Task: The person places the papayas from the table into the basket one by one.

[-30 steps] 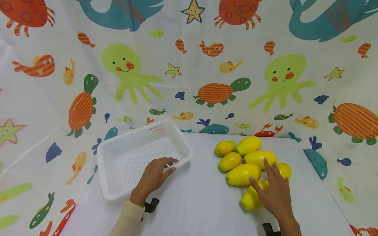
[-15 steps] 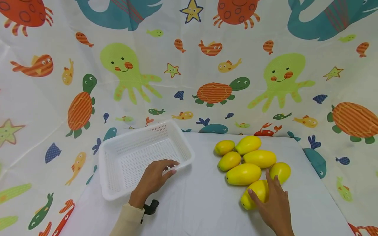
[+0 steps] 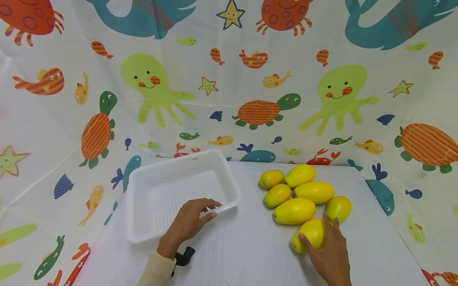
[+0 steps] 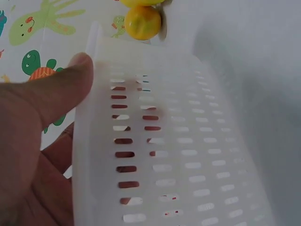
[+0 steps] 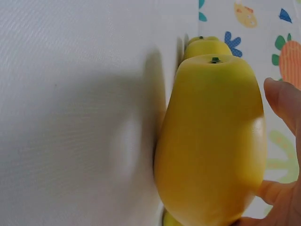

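Note:
My left hand (image 3: 189,220) grips the near rim of a white plastic basket (image 3: 130,206) at the left. In the left wrist view, the thumb (image 4: 75,82) lies on one side of the slotted basket wall (image 4: 136,141) and the fingers are partly hidden on the other. My right hand (image 3: 330,252) is spread over the nearest yellow papaya (image 3: 312,233), which lies on the table. Seen from the right wrist, fingers touch the lower side of this papaya (image 5: 211,141), while the thumb (image 5: 282,101) stands off from it.
Several more yellow fruits lie bunched behind it, among them a long papaya (image 3: 295,211) and a small rounder one (image 3: 272,179). One fruit (image 3: 339,209) sits just beyond the right fingertips. A patterned sea-animal curtain (image 3: 222,99) hangs behind the white table (image 3: 250,246).
The right hand has come down and nearer to me, from above the fruits to the nearest papaya. The basket and left hand have shifted slightly right.

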A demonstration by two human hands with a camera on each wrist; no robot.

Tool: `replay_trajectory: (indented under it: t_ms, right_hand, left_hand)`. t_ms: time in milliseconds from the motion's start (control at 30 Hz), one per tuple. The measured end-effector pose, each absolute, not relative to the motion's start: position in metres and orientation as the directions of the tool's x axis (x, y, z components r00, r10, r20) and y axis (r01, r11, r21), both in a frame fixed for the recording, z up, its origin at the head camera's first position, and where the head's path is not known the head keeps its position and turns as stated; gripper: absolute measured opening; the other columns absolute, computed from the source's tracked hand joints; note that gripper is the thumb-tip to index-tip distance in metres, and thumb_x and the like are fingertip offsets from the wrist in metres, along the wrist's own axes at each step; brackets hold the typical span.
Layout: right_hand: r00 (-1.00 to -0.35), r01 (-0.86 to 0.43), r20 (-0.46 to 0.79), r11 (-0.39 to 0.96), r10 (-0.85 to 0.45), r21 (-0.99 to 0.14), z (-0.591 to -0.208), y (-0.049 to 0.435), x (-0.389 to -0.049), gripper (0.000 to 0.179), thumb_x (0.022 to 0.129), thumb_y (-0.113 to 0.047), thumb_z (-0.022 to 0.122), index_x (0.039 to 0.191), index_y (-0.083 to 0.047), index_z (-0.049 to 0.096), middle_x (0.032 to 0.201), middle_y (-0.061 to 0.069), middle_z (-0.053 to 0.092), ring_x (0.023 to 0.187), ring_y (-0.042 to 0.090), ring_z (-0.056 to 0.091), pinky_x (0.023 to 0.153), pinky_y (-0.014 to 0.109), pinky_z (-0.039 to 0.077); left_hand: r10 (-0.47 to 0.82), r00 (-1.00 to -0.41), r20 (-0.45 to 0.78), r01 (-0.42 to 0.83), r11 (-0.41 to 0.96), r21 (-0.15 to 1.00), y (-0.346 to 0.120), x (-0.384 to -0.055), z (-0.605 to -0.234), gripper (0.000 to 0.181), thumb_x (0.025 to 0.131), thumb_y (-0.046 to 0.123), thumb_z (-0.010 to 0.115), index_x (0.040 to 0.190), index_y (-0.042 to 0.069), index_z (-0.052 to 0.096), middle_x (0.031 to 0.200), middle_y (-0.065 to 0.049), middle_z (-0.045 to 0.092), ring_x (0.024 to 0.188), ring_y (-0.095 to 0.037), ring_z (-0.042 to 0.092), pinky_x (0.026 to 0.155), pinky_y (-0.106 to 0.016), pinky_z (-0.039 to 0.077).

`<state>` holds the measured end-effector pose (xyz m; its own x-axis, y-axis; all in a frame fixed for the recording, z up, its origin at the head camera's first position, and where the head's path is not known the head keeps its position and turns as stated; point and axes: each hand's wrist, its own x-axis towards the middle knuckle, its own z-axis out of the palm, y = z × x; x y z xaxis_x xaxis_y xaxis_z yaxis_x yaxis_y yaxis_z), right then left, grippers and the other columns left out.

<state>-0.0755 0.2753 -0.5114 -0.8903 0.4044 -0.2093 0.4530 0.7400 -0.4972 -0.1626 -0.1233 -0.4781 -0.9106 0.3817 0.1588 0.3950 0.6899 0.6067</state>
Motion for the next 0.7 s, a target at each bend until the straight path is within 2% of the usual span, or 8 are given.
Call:
replay_trajectory:
  t_ms: [200,433,700]
  right_hand:
    - [-0.885,0.461,-0.197,0.729,0.422,-0.506,-0.5149,0.2739,-0.0744,0.125,0.088,-0.078,0.067,0.172,-0.014,0.000,0.173,0.036,-0.003,0.150,0.067,0.019,0.120,0.081,0.020]
    - [-0.882,0.458,-0.171,0.717,0.438,-0.525,-0.5187,0.2721,-0.0728,0.125,0.088,-0.077,0.068,0.172,-0.016,-0.002,0.174,0.032,-0.010,0.151,0.066,0.018,0.116,0.084,0.027]
    - [-0.865,0.481,-0.180,0.673,0.468,-0.562,-0.5217,0.2692,-0.0763,0.126,0.088,-0.073,0.071,0.172,-0.012,-0.001,0.173,0.031,-0.018,0.149,0.068,0.017,0.117,0.084,0.025]
  left_hand:
    - [0.404,-0.905,0.132,0.389,0.666,0.636,-0.1194,-0.1595,-0.4774,0.028,0.095,0.020,0.080,0.122,0.027,0.079,0.121,0.011,0.079,0.100,-0.012,0.073,0.089,-0.033,0.061]
    - [0.437,-0.890,0.131,0.408,0.633,0.658,-0.1170,-0.1575,-0.4778,0.027,0.095,0.019,0.079,0.121,0.026,0.079,0.120,0.010,0.079,0.100,-0.012,0.073,0.089,-0.034,0.060]
    - [0.481,-0.867,0.130,0.438,0.613,0.657,-0.1139,-0.1521,-0.4758,0.027,0.096,0.017,0.078,0.121,0.025,0.079,0.119,0.007,0.080,0.100,-0.012,0.073,0.090,-0.037,0.061]
